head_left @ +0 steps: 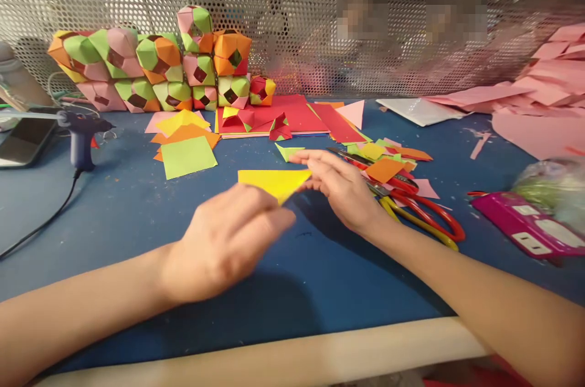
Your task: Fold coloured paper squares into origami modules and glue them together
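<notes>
A yellow piece of paper (274, 181), folded into a triangle, is held above the blue table between my two hands. My left hand (228, 241) is closed at its lower left edge, thumb pointing right, and covers part of the paper. At the right corner of the triangle, the fingertips of my right hand (342, 189) pinch the paper. Just behind the right fingers lies a small folded green paper (290, 152). Scissors with red handles (439, 213) and a pair with yellow handles (420, 225) rest right of my right hand, among paper scraps (386, 169).
Folded paper balls (158, 58) are stacked at the back left, beside red sheets (283, 114). Green (189, 157) and orange squares lie in front. A glue gun (81, 140) with a cord stands left; a magenta power strip (525, 222) and pink paper (530, 94) are right.
</notes>
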A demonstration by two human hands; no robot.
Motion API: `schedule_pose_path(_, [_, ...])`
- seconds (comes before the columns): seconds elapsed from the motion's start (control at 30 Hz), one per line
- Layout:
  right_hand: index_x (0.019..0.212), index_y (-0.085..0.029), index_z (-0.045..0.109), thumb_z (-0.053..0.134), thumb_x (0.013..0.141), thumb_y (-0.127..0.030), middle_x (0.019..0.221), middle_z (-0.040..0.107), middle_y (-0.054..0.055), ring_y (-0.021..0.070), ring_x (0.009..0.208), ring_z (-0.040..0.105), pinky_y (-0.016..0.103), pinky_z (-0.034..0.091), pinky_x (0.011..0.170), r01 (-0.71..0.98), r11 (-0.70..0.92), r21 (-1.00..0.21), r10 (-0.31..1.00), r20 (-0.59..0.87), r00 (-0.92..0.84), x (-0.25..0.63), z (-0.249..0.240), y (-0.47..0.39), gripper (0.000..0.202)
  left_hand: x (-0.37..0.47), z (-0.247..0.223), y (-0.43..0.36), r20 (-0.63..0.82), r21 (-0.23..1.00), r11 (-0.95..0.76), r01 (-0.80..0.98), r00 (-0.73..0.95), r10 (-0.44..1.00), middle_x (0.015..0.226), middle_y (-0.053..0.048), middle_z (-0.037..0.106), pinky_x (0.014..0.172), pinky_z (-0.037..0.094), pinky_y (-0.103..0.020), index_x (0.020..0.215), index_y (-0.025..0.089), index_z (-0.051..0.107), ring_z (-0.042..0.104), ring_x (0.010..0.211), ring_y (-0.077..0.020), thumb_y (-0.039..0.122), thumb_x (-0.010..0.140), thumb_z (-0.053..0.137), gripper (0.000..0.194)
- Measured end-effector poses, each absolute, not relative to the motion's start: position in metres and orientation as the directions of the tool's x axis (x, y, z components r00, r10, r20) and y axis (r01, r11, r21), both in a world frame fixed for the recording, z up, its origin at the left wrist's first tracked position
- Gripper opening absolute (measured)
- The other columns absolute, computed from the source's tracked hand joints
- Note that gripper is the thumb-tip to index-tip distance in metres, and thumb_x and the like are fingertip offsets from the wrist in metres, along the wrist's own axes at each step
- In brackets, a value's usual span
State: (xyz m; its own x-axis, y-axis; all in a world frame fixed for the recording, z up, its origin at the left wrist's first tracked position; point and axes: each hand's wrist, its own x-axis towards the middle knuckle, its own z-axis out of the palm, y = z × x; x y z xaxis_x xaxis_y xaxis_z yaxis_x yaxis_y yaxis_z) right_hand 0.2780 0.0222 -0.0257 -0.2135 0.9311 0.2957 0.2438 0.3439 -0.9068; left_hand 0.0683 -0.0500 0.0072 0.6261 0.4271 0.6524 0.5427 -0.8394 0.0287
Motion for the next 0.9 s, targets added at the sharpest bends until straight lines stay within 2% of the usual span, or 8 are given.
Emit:
schedule_pose_path(0.07, [0.103,-0.020,0.060,0.044,0.089,-0.043,0.110,0.065,0.007,0.0203,0.097,0.062,0.036,0.051,0.082,0.198,0.252,-0.947,0.943,0.194,-0.270,0.277,-0.025,0.023,0.032,0.073,0.006,-0.062,0.580,-0.076,-0.913,0.401,0.762,0.287,0.088,-0.010,0.064,0.072,0.053,-0.033,0.102,0.012,0.057,0.061,0.091,-0.0213,0.011,0.087,0.043,0.021])
schedule_pose_path(0.13, [0.104,-0.017,0.058,0.053,0.084,-0.039,0.106,0.066,0.009,0.0186,0.085,0.065,0.035,0.053,0.077,0.193,0.158,-0.969,0.934,0.083,-0.348,0.275,-0.024,0.021,0.030,0.078,0.003,-0.071,0.512,-0.151,-0.953,0.261,0.846,0.151,0.087,-0.009,0.066,0.070,0.055,-0.034,0.097,0.012,0.062,0.062,0.089,-0.0231,0.013,0.086,0.044,0.021])
schedule_pose_path(0.27, [0.105,-0.014,0.054,0.061,0.075,-0.022,0.095,0.066,0.009,0.0144,0.067,0.066,0.031,0.054,0.065,0.177,0.023,-0.984,0.878,-0.065,-0.474,0.272,-0.017,0.016,0.032,0.083,-0.004,-0.078,0.404,-0.122,-0.986,0.110,0.913,0.051,0.099,-0.008,0.067,0.067,0.058,-0.030,0.095,0.016,0.065,0.063,0.088,-0.0197,0.015,0.087,0.043,0.023])
schedule_pose_path(0.37, [0.100,-0.013,0.056,0.060,0.077,-0.021,0.089,0.067,0.008,0.0133,0.067,0.066,0.030,0.054,0.068,0.209,0.021,-0.978,0.874,-0.084,-0.479,0.273,-0.016,0.015,0.024,0.084,-0.010,-0.077,0.375,0.035,-0.987,0.154,0.914,0.156,0.106,-0.014,0.064,0.076,0.057,-0.028,0.104,0.011,0.060,0.062,0.094,-0.0191,0.013,0.089,0.039,0.026])
schedule_pose_path(0.5, [0.099,-0.014,0.058,0.058,0.081,-0.030,0.091,0.067,0.008,0.0136,0.071,0.065,0.030,0.053,0.070,0.188,0.007,-0.982,0.870,-0.087,-0.485,0.276,-0.017,0.016,0.024,0.084,-0.017,-0.071,0.413,0.224,-0.898,0.379,0.798,0.440,0.114,-0.016,0.058,0.081,0.053,-0.025,0.108,0.010,0.052,0.059,0.101,-0.0168,0.008,0.089,0.037,0.024])
schedule_pose_path(0.63, [0.100,-0.015,0.060,0.057,0.082,-0.035,0.097,0.066,0.008,0.0153,0.084,0.063,0.031,0.051,0.076,0.124,-0.010,-0.992,0.856,-0.072,-0.511,0.279,-0.016,0.018,0.027,0.085,-0.025,-0.061,0.483,0.255,-0.759,0.600,0.601,0.637,0.125,-0.015,0.049,0.081,0.053,-0.033,0.105,0.015,0.052,0.052,0.111,-0.0220,0.007,0.086,0.042,0.022])
schedule_pose_path(0.77, [0.104,-0.016,0.057,0.067,0.071,-0.024,0.105,0.064,0.007,0.0178,0.097,0.061,0.035,0.050,0.086,0.103,0.024,-0.994,0.822,-0.039,-0.569,0.276,-0.018,0.019,0.035,0.081,-0.029,-0.047,0.452,0.298,-0.642,0.706,0.489,0.746,0.131,-0.014,0.043,0.092,0.047,-0.046,0.106,0.018,0.051,0.042,0.123,-0.0265,0.010,0.084,0.046,0.024])
schedule_pose_path(0.9, [0.102,-0.016,0.056,0.067,0.067,-0.017,0.104,0.064,0.007,0.0177,0.094,0.063,0.038,0.052,0.087,0.118,0.073,-0.990,0.877,0.007,-0.480,0.273,-0.024,0.021,0.037,0.073,-0.028,-0.035,0.379,0.354,-0.550,0.756,0.422,0.824,0.136,-0.014,0.039,0.097,0.041,-0.051,0.111,0.018,0.048,0.039,0.125,-0.0282,0.015,0.080,0.052,0.031])
